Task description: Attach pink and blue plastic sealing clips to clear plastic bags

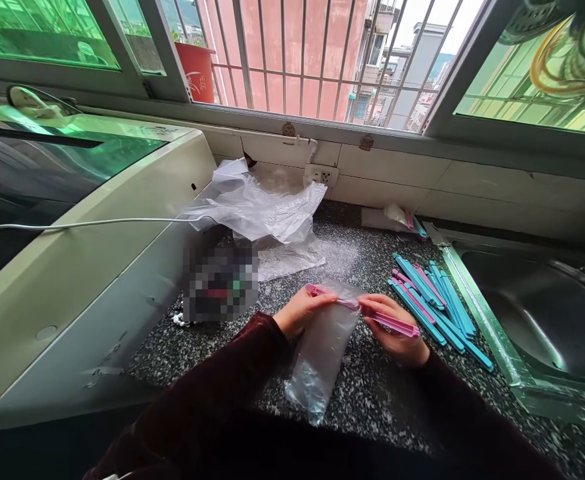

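Observation:
Between my two hands is a pink bag clip (pixel 395 323), set across the upper part of a clear plastic bag (pixel 322 347). My left hand (pixel 305 310) is closed on the clip's left end and the bag, its thumb pressed along the top. My right hand (pixel 392 333) pinches the clip near its middle, and the clip's right end sticks out past the fingers. The bag hangs down toward the counter's front edge and looks flat. Whether the clip is fully closed over the bag I cannot tell.
A pile of blue and pink bag clips (pixel 437 300) lies right of my hands, beside a steel sink (pixel 497 320). Crumpled plastic bags (pixel 272 207) lie at the back. A pixelated patch (pixel 220 283) covers something at left. A white cable (pixel 112 221) crosses the large appliance (pixel 122 220).

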Demonstrator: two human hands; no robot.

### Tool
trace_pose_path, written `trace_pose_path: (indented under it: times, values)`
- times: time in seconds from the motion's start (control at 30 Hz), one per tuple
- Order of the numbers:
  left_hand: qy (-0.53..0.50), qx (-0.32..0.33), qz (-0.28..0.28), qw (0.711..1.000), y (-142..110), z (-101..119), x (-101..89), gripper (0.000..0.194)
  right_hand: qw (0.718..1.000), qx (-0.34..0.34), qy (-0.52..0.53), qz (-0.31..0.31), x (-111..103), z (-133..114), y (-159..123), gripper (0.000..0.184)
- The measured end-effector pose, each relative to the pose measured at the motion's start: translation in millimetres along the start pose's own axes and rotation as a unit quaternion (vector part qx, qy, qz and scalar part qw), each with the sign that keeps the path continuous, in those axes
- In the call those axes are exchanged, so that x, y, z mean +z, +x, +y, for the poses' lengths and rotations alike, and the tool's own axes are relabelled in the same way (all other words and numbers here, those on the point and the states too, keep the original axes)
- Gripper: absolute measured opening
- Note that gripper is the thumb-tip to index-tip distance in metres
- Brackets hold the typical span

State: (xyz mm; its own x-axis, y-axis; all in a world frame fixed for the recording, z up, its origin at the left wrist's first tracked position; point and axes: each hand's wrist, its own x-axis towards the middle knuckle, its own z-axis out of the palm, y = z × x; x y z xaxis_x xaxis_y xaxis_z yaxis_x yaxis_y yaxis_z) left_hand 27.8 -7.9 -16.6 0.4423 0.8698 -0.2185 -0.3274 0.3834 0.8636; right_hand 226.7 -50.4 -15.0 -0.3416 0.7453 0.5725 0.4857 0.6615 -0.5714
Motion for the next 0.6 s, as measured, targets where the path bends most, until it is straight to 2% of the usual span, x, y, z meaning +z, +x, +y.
trace_pose_path:
  times: [0.27,0.6]
  values:
    - [-0.008,-0.021,-0.033,0.999,3.9,-5.7,-4.7,0.039,0.999,0.02,0.016,0.038,2.1,2.6,0.6,0.021]
    - [-0.022,-0.032,0.014,0.999,5.1,-5.2,-3.8,0.037,0.999,0.016,-0.013,0.044,2.5,3.4,-0.2,0.02]
